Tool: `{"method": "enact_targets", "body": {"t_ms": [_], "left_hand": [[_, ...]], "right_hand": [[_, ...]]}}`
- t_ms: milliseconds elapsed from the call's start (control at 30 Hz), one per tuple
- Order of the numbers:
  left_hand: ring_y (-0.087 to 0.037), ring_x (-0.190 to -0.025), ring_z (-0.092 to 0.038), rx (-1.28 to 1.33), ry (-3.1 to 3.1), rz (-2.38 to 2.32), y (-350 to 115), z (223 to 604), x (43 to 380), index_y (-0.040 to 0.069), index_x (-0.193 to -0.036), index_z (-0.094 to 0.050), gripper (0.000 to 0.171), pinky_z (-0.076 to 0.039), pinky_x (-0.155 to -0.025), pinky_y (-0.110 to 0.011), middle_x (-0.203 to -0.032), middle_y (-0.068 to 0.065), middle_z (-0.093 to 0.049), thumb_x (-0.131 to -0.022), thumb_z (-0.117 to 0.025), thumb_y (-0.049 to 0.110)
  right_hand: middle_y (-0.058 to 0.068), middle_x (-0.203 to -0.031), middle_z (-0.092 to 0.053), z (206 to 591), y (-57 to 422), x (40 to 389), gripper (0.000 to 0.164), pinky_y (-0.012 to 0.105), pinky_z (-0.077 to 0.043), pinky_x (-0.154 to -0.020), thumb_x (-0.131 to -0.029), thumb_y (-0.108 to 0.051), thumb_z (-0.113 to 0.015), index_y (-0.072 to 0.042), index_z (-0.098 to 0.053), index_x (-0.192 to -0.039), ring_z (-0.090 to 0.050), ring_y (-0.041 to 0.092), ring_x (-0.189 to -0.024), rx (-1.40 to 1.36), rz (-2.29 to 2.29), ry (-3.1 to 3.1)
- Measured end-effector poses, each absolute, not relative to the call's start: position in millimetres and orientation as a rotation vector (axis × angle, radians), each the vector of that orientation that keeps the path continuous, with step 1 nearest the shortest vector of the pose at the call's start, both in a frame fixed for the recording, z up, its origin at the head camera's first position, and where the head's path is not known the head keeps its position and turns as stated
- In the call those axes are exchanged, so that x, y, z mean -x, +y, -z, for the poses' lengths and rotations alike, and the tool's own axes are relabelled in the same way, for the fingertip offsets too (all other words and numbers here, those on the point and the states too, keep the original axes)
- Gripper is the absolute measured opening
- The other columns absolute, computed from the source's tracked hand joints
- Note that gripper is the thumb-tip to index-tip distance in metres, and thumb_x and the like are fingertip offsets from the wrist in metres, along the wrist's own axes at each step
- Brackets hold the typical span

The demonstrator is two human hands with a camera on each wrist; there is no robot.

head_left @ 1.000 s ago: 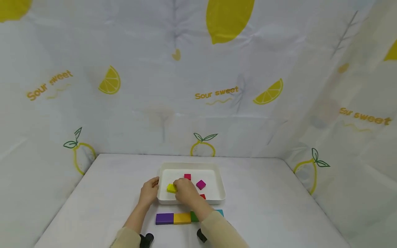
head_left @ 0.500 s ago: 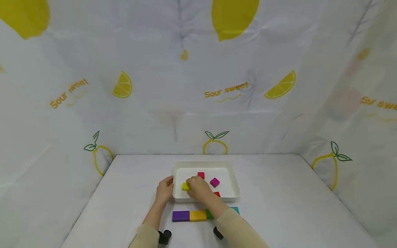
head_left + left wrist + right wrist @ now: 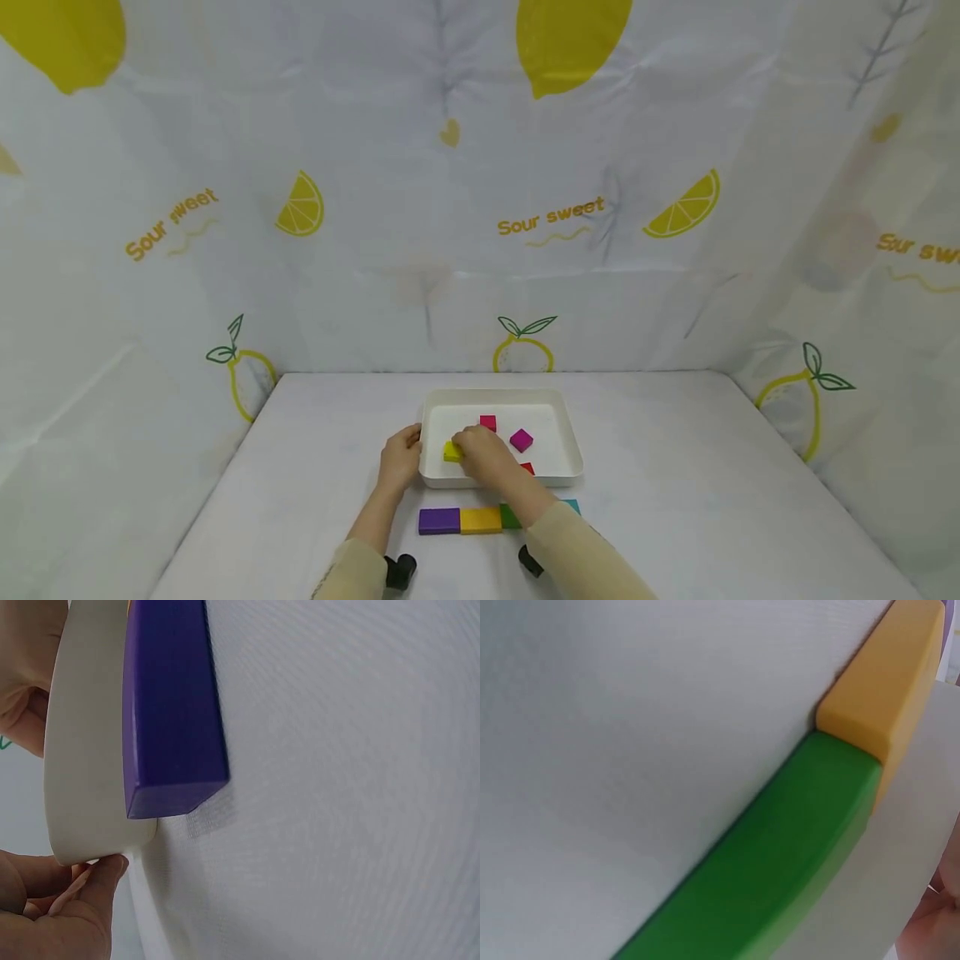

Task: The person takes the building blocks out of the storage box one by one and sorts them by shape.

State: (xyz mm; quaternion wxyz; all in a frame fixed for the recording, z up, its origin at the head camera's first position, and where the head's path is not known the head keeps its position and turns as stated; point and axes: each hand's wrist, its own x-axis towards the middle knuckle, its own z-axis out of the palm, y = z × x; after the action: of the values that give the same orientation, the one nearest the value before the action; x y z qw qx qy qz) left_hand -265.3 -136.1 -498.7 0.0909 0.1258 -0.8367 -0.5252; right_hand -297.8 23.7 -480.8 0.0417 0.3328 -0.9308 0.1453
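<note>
A white tray (image 3: 498,482) stands on the white table with small coloured blocks in it. My right hand (image 3: 483,457) reaches over its near wall, and the fingers pinch a yellow block (image 3: 452,452) near the left side; the hand covers part of it. Outside, my left hand (image 3: 400,460) rests its fingertips against the tray's left wall. In the left wrist view those fingers (image 3: 97,892) touch the tray's corner. Also inside the tray are a pinkish-red block (image 3: 487,422), a magenta block (image 3: 521,440) and a red block (image 3: 527,468) partly behind the right hand.
In front of the tray lies a row of flat blocks: purple (image 3: 439,522), orange-yellow (image 3: 481,521), green (image 3: 510,517) and light blue (image 3: 572,506). My right forearm covers part of the row. A lemon-print curtain (image 3: 390,250) hangs behind the table.
The head view has shifted, so the whole scene sits farther right than a second ago. Both hands keep their places at the tray and at the yellow block.
</note>
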Motion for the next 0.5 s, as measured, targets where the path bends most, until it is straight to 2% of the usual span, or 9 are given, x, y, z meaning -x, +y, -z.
{"method": "enact_targets", "body": {"t_ms": [500], "left_hand": [[-0.043, -0.128, -0.057, -0.385, -2.489, 1.595, -137, 499, 265, -0.009, -0.136, -0.052, 0.040, -0.050, -0.108, -0.050, -0.134, -0.029, -0.060, -0.097, -0.047, -0.001]], "right_hand": [[0.008, -0.106, -0.073, 462, 40, 298, 0.028, 0.032, -0.058, -0.096, -0.087, -0.006, -0.072, -0.003, -0.071, -0.115, -0.068, 0.021, -0.100, -1.130, -0.436, -2.787]]}}
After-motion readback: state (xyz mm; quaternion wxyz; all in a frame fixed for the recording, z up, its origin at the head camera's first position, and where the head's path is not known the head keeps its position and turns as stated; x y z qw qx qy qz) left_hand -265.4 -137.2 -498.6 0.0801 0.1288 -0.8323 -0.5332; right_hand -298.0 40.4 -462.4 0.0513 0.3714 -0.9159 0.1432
